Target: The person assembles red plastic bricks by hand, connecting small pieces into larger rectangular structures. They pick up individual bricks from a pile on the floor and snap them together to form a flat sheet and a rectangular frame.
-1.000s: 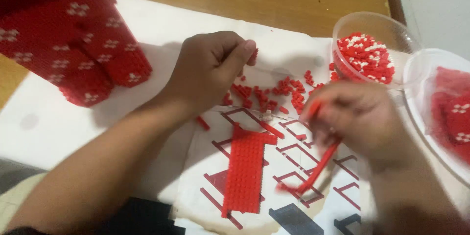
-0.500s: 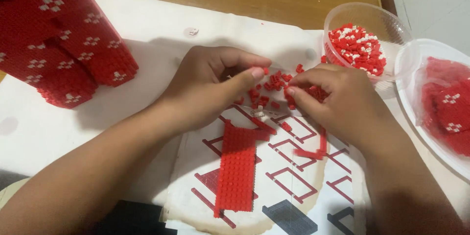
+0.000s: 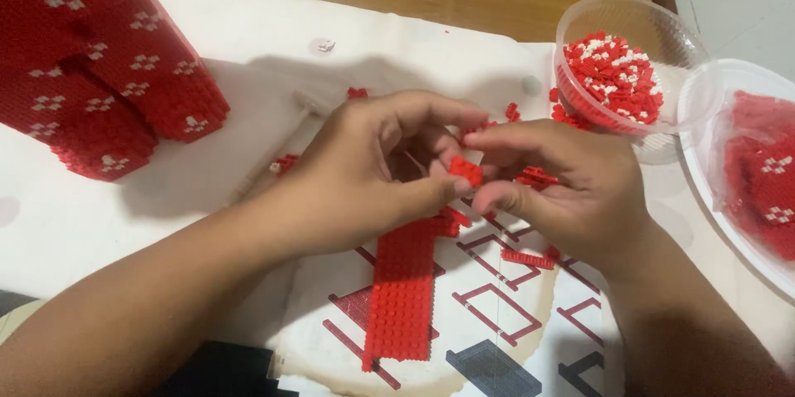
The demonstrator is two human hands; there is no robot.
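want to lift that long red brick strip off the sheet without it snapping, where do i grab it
Probably by its two long edges near the middle, coming straight down from above. The long red brick strip lies flat on the printed sheet, studs up, thin and long, so a pinch at one end would likely bend it. Its far end sits under the left hand, so only the nearer part is free.

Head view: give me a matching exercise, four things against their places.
Things:
1. small red brick piece
2. clear bowl of red and white bricks
3. long red brick panel
4. large red brick build with white flower marks

Places:
A. far left of the table
B. pinched between both hands' fingers
C. flat on the printed sheet, below the hands
D. top right

Pairs: 1-B, 2-D, 3-C, 4-A
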